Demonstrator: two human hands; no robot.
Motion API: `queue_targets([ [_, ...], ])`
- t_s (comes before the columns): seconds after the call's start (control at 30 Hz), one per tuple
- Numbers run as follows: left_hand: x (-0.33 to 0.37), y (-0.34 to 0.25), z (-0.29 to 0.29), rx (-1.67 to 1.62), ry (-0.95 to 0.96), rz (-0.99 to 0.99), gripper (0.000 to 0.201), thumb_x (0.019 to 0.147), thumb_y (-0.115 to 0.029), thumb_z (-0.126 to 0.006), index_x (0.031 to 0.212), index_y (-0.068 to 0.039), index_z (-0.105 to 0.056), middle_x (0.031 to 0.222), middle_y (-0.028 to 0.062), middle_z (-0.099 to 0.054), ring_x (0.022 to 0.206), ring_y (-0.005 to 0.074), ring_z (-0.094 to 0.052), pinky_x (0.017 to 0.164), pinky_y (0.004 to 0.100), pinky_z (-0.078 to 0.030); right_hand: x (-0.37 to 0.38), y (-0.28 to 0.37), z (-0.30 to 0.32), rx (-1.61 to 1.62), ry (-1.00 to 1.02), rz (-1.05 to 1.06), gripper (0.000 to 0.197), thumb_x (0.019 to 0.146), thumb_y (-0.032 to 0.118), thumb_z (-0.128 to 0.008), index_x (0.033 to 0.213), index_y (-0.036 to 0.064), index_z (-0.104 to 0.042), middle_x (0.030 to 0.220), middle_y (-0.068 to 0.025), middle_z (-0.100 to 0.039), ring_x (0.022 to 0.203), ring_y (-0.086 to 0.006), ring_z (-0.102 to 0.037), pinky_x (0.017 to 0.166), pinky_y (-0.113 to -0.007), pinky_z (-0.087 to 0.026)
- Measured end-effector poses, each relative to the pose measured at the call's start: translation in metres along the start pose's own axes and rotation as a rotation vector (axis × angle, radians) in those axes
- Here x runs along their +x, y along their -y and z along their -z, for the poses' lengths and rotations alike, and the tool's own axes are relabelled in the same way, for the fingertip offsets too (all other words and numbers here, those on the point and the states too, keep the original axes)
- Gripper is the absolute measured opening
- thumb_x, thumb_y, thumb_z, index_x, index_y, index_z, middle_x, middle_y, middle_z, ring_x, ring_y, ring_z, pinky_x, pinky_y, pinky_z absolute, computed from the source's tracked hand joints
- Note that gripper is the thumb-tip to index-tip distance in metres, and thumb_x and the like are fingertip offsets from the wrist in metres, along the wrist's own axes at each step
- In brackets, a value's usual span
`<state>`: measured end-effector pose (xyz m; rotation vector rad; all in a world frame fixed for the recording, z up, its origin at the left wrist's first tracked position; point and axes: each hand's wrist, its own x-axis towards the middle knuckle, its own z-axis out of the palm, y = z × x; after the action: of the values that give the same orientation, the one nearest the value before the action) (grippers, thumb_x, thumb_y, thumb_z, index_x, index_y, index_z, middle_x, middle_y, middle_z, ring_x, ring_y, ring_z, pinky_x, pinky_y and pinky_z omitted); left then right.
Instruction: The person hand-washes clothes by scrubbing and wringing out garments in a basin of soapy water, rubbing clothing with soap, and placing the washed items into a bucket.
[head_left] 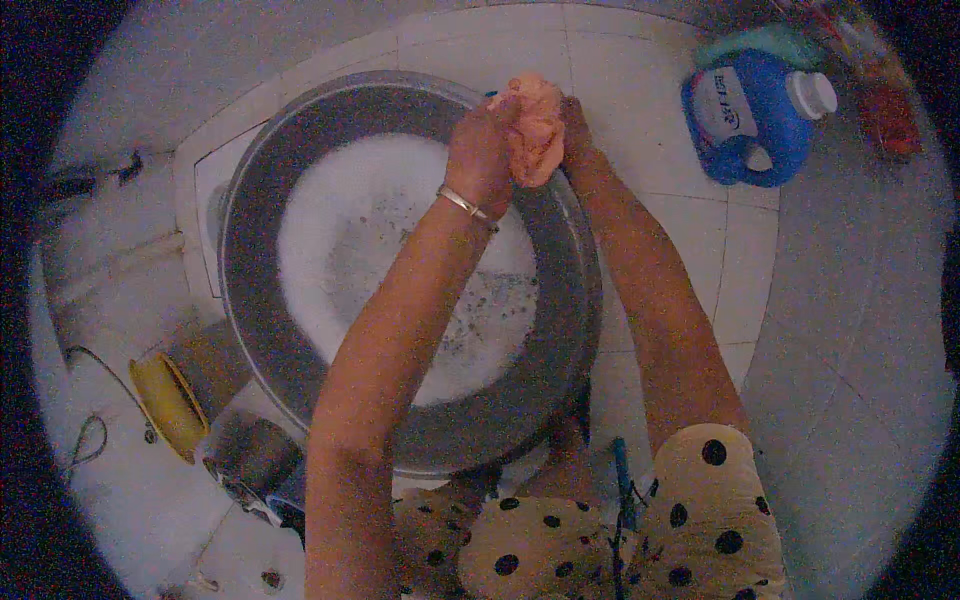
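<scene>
A bunched orange cloth [537, 130] is held up between my two hands over the far right rim of a large grey metal basin [262, 180]. My left hand [482, 150], with a bracelet at its wrist, is closed around the cloth's left side. On the cloth's other side, my right hand [577, 135] grips it, its fingers partly hidden behind the fabric. White suds and water [340, 215] lie in the basin below, with small dark specks on the surface.
A blue jug with a white cap [755, 120] stands on the tiled floor at the far right. Beside the basin's near left side are a yellow round object [168, 405] and a dark metal pot [252, 455]. A loose cord [105, 370] runs along the left.
</scene>
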<state>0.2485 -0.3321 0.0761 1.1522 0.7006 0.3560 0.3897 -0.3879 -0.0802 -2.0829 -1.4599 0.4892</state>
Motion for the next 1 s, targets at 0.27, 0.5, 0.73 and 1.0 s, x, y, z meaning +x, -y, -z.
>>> queue_targets([
  [0.27,-0.033,-0.007,-0.023,-0.365,0.1,0.134,0.03,0.092,-0.024,-0.052,0.112,-0.002,-0.057,0.11,0.0105,-0.063,0.1,0.025,-0.062,0.089,0.0369,-0.052,-0.016,-0.08,-0.041,0.293,-0.107,0.157,0.037,0.083,0.026,-0.063,0.112,0.0029,-0.06,0.105,-0.0181,-0.063,0.096,-0.0321,-0.062,0.083,-0.044,-0.051],
  [0.5,-0.069,-0.02,-0.021,-0.496,0.143,0.191,0.03,0.088,-0.022,-0.056,0.111,-0.002,-0.057,0.105,0.0084,-0.062,0.098,0.0227,-0.062,0.087,0.0348,-0.052,-0.061,-0.033,-0.006,0.131,-0.194,-0.138,0.039,0.086,0.025,-0.061,0.121,0.0084,-0.056,0.112,-0.0169,-0.062,0.095,-0.0341,-0.063,0.081,-0.045,-0.052],
  [0.73,-0.161,-0.069,-0.01,-0.305,0.107,0.145,0.034,0.089,-0.019,-0.059,0.116,0.001,-0.057,0.111,0.0091,-0.062,0.1,0.02,-0.062,0.088,0.032,-0.051,-0.165,0.128,0.128,1.08,-0.371,-0.469,0.049,0.084,0.012,-0.061,0.132,0.0076,-0.05,0.109,-0.0076,-0.061,0.088,-0.0239,-0.062,0.076,-0.032,-0.05],
  [1.0,-0.267,-0.17,-0.048,-0.132,0.097,-0.075,0.037,0.096,-0.024,-0.053,0.12,0.003,-0.056,0.113,0.0103,-0.062,0.101,0.0174,-0.061,0.088,0.0305,-0.05,-0.224,0.287,0.24,0.598,-0.429,0.155,0.044,0.083,0.004,-0.059,0.126,0.0056,-0.052,0.107,-0.0108,-0.064,0.098,-0.0223,-0.062,0.085,-0.033,-0.049],
])
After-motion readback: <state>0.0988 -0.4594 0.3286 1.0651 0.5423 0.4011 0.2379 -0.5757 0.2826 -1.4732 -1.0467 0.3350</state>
